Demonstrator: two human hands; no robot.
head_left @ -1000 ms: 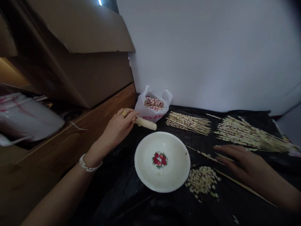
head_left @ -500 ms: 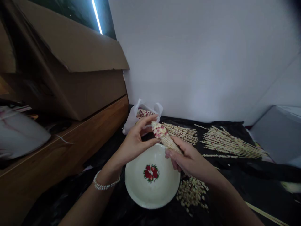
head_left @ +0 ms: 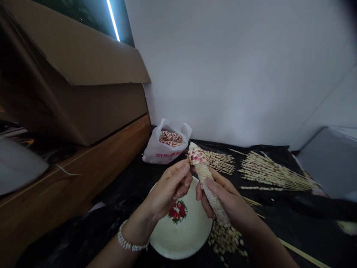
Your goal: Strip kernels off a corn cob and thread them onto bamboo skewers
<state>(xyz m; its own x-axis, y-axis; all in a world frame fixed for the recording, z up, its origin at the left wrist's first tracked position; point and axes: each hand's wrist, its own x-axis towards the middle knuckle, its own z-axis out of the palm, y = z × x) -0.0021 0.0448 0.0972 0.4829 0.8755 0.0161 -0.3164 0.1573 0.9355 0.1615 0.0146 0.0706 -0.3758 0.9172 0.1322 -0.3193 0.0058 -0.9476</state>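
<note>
A corn cob (head_left: 205, 172) is gripped in my right hand (head_left: 224, 193), tilted with its tip pointing up and left. Most of its length is bare of kernels; a patch of cream and purple-red kernels stays near the tip. My left hand (head_left: 169, 188), with a beaded bracelet at the wrist, is closed, its thumb and forefinger pinched against the left side of that patch. Whatever lies between those fingertips is too small to make out. Under both hands sits a white bowl (head_left: 178, 247) with a red flower print. Loose kernels (head_left: 227, 240) lie in a pile to its right.
Behind the bowl, a white plastic bag (head_left: 156, 149) holds speckled corn cobs (head_left: 170, 137). Sticks threaded with kernels (head_left: 263, 169) lie on black sheeting at the right. A cardboard box (head_left: 111, 108) stands on a wooden surface (head_left: 119, 145) at left. A grey box (head_left: 330, 160) is far right.
My left hand has drawn back from the cob's tip and closed from a spread grasp into a pinch. The cob now stands more upright, and my right hand holds it around the middle.
</note>
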